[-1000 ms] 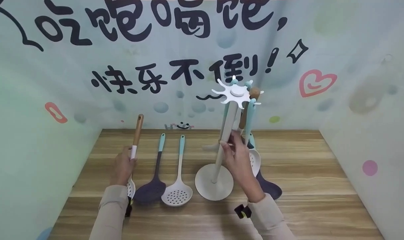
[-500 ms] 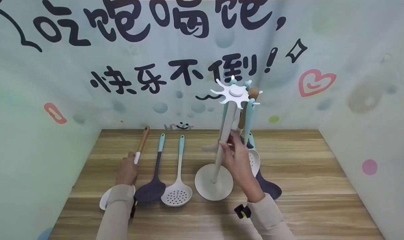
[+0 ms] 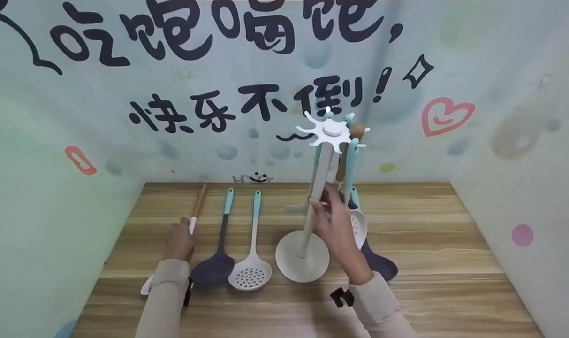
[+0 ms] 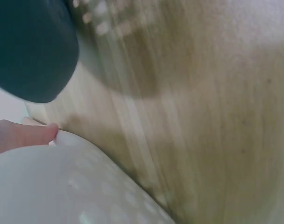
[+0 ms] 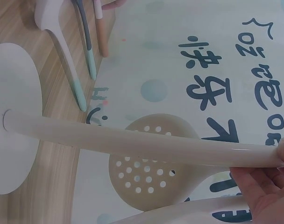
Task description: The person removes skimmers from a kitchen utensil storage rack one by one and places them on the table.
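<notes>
My left hand (image 3: 178, 240) grips the wooden-handled skimmer (image 3: 199, 204) near its white collar, at the left of the table. Its white perforated head (image 4: 81, 186) fills the lower left of the left wrist view; in the head view my sleeve hides most of it. With my right hand (image 3: 338, 230) I hold the pale post of a utensil stand (image 3: 319, 180), fingers and thumb around it. A white hooked top (image 3: 331, 129) crowns the stand, and several utensils hang at its right and back, among them a perforated ladle (image 5: 146, 182). Its round base (image 3: 289, 267) is on the table.
Between my hands lie a dark turner (image 3: 213, 270) and a white skimmer (image 3: 250, 273) with turquoise handles. A dark ladle (image 3: 382, 265) shows low at the stand's right. A printed cloth wall (image 3: 246, 155) stands behind the wooden table (image 3: 443, 244).
My left hand has brought the wooden-handled skimmer down toward the table, its handle end dropping and its head swinging out left of my sleeve. The right hand and stand stay put.
</notes>
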{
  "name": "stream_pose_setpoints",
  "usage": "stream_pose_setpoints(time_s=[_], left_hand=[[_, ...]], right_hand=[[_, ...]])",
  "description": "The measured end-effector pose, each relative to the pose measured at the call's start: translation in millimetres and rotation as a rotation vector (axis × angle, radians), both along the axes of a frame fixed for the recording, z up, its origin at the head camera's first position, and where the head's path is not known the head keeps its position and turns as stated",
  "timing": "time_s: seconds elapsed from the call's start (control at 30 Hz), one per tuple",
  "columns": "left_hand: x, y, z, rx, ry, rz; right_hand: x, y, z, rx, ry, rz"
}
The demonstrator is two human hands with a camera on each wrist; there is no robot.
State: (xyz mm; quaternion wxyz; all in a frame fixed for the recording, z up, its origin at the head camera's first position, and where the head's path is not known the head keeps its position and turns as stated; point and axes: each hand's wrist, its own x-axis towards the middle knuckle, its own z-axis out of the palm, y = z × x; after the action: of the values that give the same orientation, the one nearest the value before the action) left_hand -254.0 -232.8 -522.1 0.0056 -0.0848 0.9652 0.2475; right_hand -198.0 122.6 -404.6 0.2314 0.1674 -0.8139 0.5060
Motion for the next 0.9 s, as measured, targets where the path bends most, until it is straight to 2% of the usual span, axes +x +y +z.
stream_pose_setpoints(time_s=[0.13, 0.2, 0.33, 0.4, 0.53, 0.67, 0.8, 0.9], left_hand=[[0.4, 1, 3.7, -0.003, -0.027, -0.017], [-0.3, 3, 8.2, 0.0, -0.064, -0.02], [-5.5, 16, 25.6, 0.013, -0.117, -0.009], [-9.7, 26, 38.5, 0.034, -0.096, -0.011], [-15.9, 52, 71.0, 0.104, 0.026, -0.047], [-12.7, 84, 107.3, 0.132, 0.222, -0.123], [-1.5, 119, 142.9, 0.22, 0.473, -0.274], [10.4, 145, 169.2, 0.318, 0.645, -0.43]], right_hand=[[0.4, -1, -0.6, -0.006, 0.01, 0.008], [0.2, -1, -0.8, -0.007, 0.012, 0.008], [0.0, -1, -0.5, -0.008, 0.003, -0.003], [-0.1, 0, -0.4, -0.006, -0.005, -0.012], [0.0, 1, 0.4, -0.01, -0.013, -0.012], [-0.1, 1, 0.8, -0.017, -0.009, -0.005], [0.0, 1, 1.7, -0.014, -0.004, -0.002], [-0.4, 1, 2.3, -0.006, 0.003, -0.004]])
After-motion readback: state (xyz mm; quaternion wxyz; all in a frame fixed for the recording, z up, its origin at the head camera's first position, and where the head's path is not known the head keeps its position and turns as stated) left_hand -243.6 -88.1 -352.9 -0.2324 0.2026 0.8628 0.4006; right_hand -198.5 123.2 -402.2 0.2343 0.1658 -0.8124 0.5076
